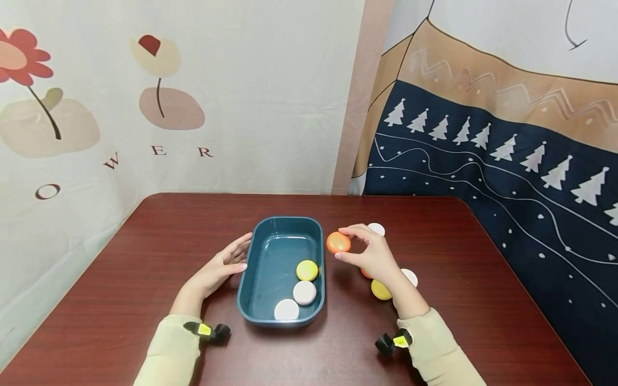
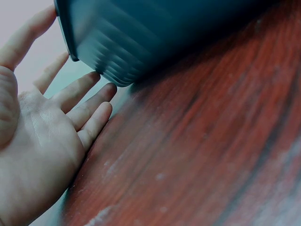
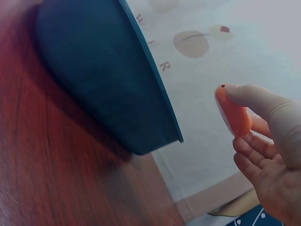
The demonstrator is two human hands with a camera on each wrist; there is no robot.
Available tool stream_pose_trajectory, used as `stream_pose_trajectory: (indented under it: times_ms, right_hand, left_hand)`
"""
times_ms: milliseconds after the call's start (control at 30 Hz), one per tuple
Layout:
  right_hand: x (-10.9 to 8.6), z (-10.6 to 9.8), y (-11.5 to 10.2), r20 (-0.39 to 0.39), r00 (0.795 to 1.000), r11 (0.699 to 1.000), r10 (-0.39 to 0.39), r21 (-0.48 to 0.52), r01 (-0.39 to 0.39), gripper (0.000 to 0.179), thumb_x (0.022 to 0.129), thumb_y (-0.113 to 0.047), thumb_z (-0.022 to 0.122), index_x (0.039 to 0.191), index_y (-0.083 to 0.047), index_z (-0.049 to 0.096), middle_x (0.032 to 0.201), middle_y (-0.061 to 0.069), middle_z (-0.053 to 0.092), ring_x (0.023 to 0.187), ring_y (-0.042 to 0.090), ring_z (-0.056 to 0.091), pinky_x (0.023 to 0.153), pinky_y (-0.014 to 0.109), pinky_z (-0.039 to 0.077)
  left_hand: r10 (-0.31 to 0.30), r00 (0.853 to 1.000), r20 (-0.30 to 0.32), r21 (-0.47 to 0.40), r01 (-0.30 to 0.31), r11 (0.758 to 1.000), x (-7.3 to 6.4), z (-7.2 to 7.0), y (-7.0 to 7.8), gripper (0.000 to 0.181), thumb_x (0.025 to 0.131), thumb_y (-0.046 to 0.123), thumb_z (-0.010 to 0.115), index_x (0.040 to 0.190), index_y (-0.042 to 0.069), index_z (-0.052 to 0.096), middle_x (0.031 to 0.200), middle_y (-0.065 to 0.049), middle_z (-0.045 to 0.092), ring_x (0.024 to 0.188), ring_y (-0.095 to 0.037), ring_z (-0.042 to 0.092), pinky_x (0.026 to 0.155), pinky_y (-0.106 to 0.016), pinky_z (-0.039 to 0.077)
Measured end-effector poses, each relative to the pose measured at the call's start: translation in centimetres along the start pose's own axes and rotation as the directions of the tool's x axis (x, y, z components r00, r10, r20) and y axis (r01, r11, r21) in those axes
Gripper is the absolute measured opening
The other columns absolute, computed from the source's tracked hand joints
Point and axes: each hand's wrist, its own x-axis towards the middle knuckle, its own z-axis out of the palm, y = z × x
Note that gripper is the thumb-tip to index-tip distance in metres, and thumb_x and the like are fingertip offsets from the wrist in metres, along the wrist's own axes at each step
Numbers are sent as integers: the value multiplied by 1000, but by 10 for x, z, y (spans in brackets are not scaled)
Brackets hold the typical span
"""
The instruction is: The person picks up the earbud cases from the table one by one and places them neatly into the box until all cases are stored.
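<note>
A dark teal rectangular box (image 1: 277, 262) stands on the table, with a yellow disc (image 1: 307, 270) and two white discs (image 1: 304, 293) lying inside toward its near end. My left hand (image 1: 217, 273) rests against the box's left side; in the left wrist view its fingers (image 2: 82, 89) are spread and loosely extended along the box wall. Just right of the box, above the table, my right hand (image 1: 373, 256) pinches a rounded orange disc (image 1: 338, 243) between thumb and fingers. The right wrist view shows the orange disc (image 3: 233, 112) edge-on, apart from the box.
Behind and below the right hand lie more discs, partly hidden: a white one (image 1: 376, 229), an orange one (image 1: 366, 273), a yellow one (image 1: 381, 290) and another white one (image 1: 410, 277). The reddish-brown table (image 1: 193, 225) ends at a printed cloth (image 1: 270, 134) behind it.
</note>
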Motion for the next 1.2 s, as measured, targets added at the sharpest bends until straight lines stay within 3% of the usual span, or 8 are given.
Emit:
stream_pose_trajectory:
  times_ms: [167,467,800,1200]
  right_hand:
    - [-2,9,-5,-3,999,998,-43,-41,43,47,72,-16,86,115,-12,69,112,-5,63,104,15,55,90,40,46]
    - [-6,25,-12,47,998,999,-51,11,50,49,70,-17,87,115,-13,69,112,-8,62,106,13,54,91,43,45]
    - [-11,41,-14,68,981,983,-184,25,183,50,68,-12,88,115,-11,70,110,-5,64,103,13,57,89,36,48]
    - [-13,54,-18,112,966,972,-231,59,226,52,67,-13,88,115,-10,70,110,-4,64,103,13,57,83,34,49]
  left_hand:
    - [2,1000,1,1,-2,1000,0,-1,-1,74,92,3,57,153,6,17,154,-22,18,136,-22,29,100,-20,34]
    - [-3,1000,-3,9,3,1000,0,-2,-2,73,92,4,58,153,8,18,154,-21,19,138,-30,25,100,-19,33]
    - [-8,1000,-7,14,8,1000,0,-1,0,74,92,5,58,153,7,17,154,-21,19,137,-27,27,100,-19,34]
    - [-13,1000,-12,13,13,1000,-1,0,1,73,92,5,58,153,7,17,154,-22,19,139,-38,19,99,-19,34]
